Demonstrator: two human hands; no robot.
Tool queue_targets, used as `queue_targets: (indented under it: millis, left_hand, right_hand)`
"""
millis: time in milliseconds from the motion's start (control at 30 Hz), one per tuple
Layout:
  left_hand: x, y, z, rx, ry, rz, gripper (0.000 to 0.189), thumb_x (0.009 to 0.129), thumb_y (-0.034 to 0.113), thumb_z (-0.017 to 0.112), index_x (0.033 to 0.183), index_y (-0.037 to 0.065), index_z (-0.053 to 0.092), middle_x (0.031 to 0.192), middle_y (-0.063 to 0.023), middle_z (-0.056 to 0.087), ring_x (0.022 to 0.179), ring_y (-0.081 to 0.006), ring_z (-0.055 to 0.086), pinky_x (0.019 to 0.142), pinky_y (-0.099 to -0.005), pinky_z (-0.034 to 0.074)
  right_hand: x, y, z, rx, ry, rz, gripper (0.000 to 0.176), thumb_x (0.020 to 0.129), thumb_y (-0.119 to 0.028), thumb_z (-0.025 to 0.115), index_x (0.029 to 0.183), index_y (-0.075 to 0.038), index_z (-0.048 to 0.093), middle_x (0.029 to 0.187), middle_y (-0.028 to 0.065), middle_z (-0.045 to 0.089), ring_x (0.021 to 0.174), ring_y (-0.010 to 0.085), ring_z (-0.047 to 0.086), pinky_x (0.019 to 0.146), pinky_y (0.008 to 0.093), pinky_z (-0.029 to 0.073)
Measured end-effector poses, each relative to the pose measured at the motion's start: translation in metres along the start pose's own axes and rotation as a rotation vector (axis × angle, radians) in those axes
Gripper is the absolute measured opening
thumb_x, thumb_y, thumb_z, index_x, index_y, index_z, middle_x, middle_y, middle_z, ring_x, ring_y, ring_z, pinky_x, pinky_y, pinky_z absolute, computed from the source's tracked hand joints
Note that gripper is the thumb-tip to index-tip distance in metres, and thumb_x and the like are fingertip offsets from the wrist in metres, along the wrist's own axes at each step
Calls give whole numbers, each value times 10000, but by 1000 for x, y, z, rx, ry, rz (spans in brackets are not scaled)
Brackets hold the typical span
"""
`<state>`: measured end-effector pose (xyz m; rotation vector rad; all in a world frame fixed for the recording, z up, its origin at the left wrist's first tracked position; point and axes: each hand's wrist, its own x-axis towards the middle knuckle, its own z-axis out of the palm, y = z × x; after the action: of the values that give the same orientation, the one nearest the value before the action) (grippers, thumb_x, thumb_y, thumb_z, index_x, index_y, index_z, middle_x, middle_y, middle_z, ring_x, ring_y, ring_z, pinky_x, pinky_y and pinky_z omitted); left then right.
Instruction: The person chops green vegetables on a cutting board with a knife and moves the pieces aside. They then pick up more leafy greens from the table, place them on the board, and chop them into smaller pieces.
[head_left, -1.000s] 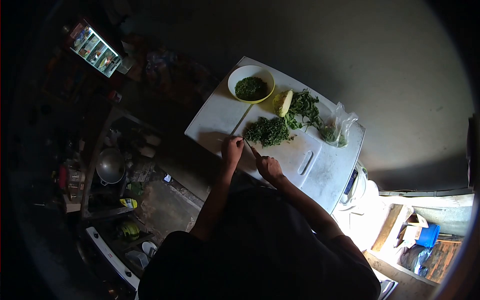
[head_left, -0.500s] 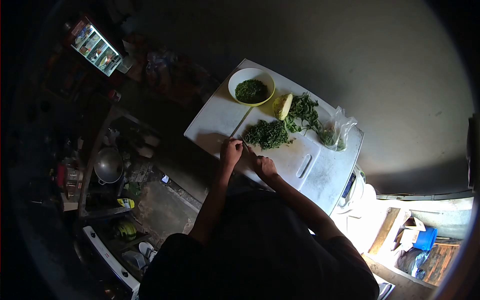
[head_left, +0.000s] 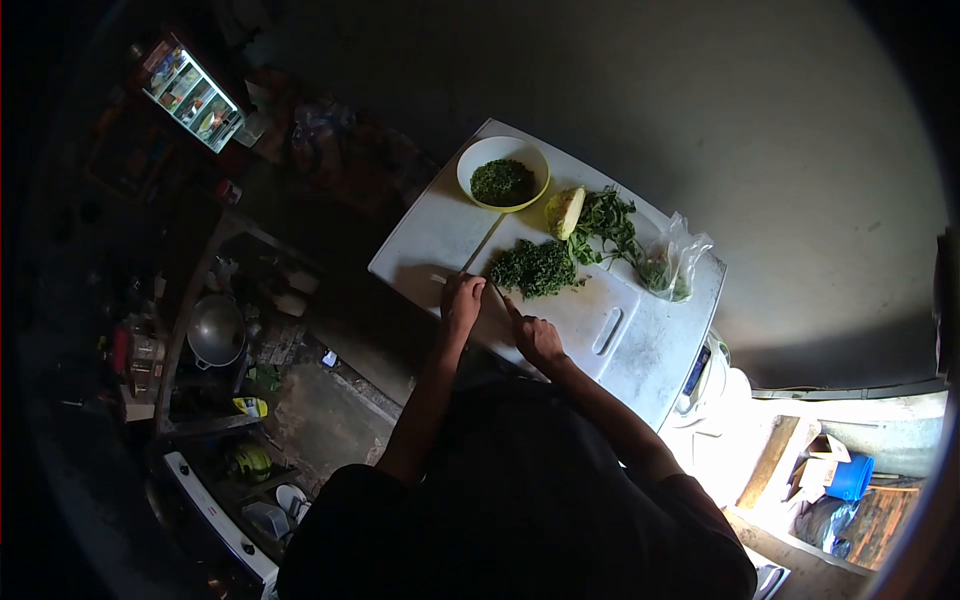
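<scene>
My right hand [head_left: 539, 341] is wrapped round the handle of a knife [head_left: 504, 298], whose dark blade points up and left over the white cutting board [head_left: 575, 318]. At the blade's tip, my left hand [head_left: 463, 300] is closed with fingers bent together; what it holds, if anything, is hidden. Just beyond both hands lies a pile of chopped greens [head_left: 533, 268] on the board. Behind the pile are a pale yellow cut vegetable or fruit [head_left: 566, 212] and leafy green stems [head_left: 608, 220]. A bowl [head_left: 478, 156], white inside and yellow outside, holds finely chopped greens at the far side.
A clear plastic bag [head_left: 688, 250] with greens sits on the right of the white table [head_left: 420, 235]. A grey wall [head_left: 780, 200] rises behind. At left are a metal pan [head_left: 217, 331] on a rack and a lit display case [head_left: 195, 95]. A blue bucket [head_left: 851, 477] stands lower right.
My right hand has shifted slightly right and down with the knife, and more of the blade shows. My left hand has barely moved. The greens look the same.
</scene>
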<state>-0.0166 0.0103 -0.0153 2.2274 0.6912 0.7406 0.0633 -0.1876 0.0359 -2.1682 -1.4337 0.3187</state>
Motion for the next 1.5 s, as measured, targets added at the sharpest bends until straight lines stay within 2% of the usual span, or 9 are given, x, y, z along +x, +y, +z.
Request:
queue_targets:
  millis: [67,167,567,633,800,1167,1333,1433,1500]
  left_hand:
    - [-3,-1,4,-40,13,-42,111,919,128,619,971,35,653,963,-188,656,918,-388,614,817,-448,481]
    - [-3,8,1,-71,71,-142,107,900,128,640,949,36,661,947,-187,657,892,-382,618,808,-440,484]
    - [-5,0,-9,30,10,64,138,893,120,642,1008,57,687,964,-166,676,902,-386,617,812,-449,490]
    - [-6,4,-6,-51,-5,-88,136,915,133,616,1010,59,680,944,-149,675,904,-374,620,812,-435,491]
    - [-6,-7,6,16,49,-88,124,914,197,613,964,108,684,932,-115,640,953,-340,582,833,-431,452]
    - [-12,-6,12,178,165,45,138,883,205,647,960,110,711,939,-113,658,1009,-346,567,923,-450,402]
    - [-10,0,9,43,43,-147,118,865,164,672,944,87,715,972,-139,681,1055,-352,574,939,-443,408]
    - [-8,5,-4,187,19,-31,97,861,138,671,929,83,713,988,-158,679,1023,-366,594,928,-470,406]
    - [-7,11,-4,46,31,-121,90,856,148,676,915,92,714,945,-163,681,984,-369,606,881,-467,423]
  right_hand:
    - [3,-4,-3,-82,24,-60,628,896,-96,524,1500,-102,354,695,153,642,585,331,642,546,474,524]
    - [1,-10,-5,-88,15,-57,623,901,-98,521,1500,-105,354,692,153,646,580,335,640,547,485,523]
    - [1,-18,-9,17,-31,21,601,916,-135,449,1508,-170,346,794,163,667,698,390,646,677,523,518]
    - [6,-10,-1,61,-43,29,600,920,-141,438,1511,-191,344,816,164,670,712,393,644,698,527,513]
    - [0,-5,7,145,-18,12,598,932,-164,425,1519,-235,334,866,169,666,748,388,637,719,527,505]
    - [2,6,11,-102,24,-47,626,897,-133,480,1511,-176,362,810,122,646,661,364,621,639,493,514]
    - [6,4,2,-13,-1,22,597,907,-122,467,1495,-174,379,741,150,638,644,379,622,628,513,510]
    - [5,1,-3,-20,47,-20,592,909,-118,489,1491,-151,383,681,156,635,590,366,624,571,502,512]
    - [3,-2,-8,-44,85,-72,604,907,-118,516,1495,-134,377,647,154,636,546,350,626,520,488,515]
